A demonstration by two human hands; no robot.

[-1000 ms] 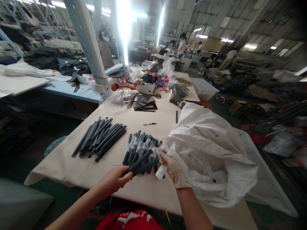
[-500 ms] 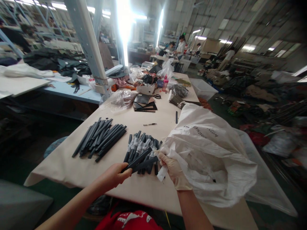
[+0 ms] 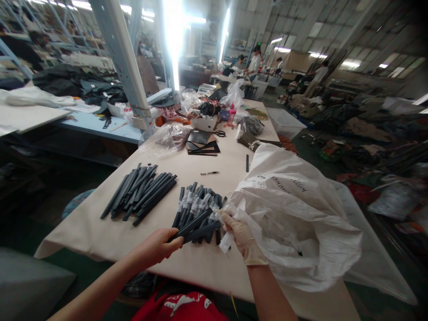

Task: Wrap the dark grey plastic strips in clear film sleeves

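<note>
My left hand (image 3: 159,246) is closed round the near ends of two black strips (image 3: 197,226) that point away to the right. They lie over a bundle of black strips with clear tape (image 3: 197,206) on the beige table (image 3: 100,232). My right hand (image 3: 241,237), in a pale glove, is closed on the crumpled mouth of a big white plastic bag (image 3: 294,214) beside that bundle. A loose pile of black strips (image 3: 140,194) lies to the left.
A pen (image 3: 209,173), black sheets (image 3: 200,142), scissors (image 3: 219,133), plastic bags and a box crowd the far end of the table. A grey metal post (image 3: 122,58) stands at the left. People work at distant tables (image 3: 254,62). Piles of goods cover the floor on the right.
My left hand has shifted slightly left and up with the two strips. My right hand stays on the bag's mouth.
</note>
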